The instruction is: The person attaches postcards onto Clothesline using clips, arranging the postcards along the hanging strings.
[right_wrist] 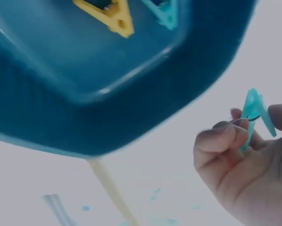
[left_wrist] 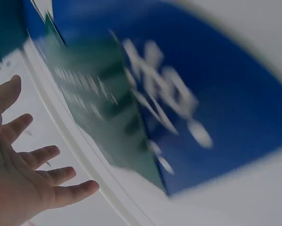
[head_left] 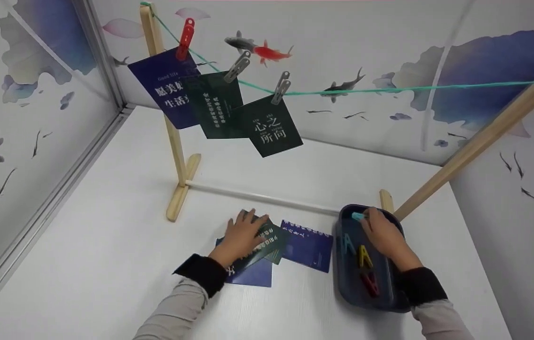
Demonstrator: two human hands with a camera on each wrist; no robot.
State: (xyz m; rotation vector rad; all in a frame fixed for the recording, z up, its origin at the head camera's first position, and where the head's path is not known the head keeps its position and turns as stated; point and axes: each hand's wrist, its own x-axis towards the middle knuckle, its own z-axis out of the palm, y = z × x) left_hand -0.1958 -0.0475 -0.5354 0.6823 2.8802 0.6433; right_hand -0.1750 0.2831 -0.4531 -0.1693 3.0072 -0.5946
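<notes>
In the head view my left hand (head_left: 242, 238), fingers spread, is over a small pile of dark green cards (head_left: 274, 241) and blue cards (head_left: 255, 275). Whether it touches them I cannot tell; the left wrist view shows the straight fingers beside a blurred blue card (left_wrist: 216, 80). My right hand (head_left: 386, 234) is above the dark blue tray (head_left: 347, 288). Between its thumb and fingers it pinches a turquoise clothespin (right_wrist: 253, 110). Inside the tray lie a light blue clothespin (head_left: 348, 244), a yellow clothespin (head_left: 365, 257) and a dark red clothespin (head_left: 369, 284).
A green string (head_left: 403, 89) runs between two wooden posts (head_left: 479, 148). On it hang a blue card (head_left: 165, 89) by a red clip (head_left: 185, 40) and two dark green cards (head_left: 274, 127) by silver clips (head_left: 282, 87). Another blue card (head_left: 307, 245) lies beside the tray. A white rod (head_left: 262, 198) crosses behind.
</notes>
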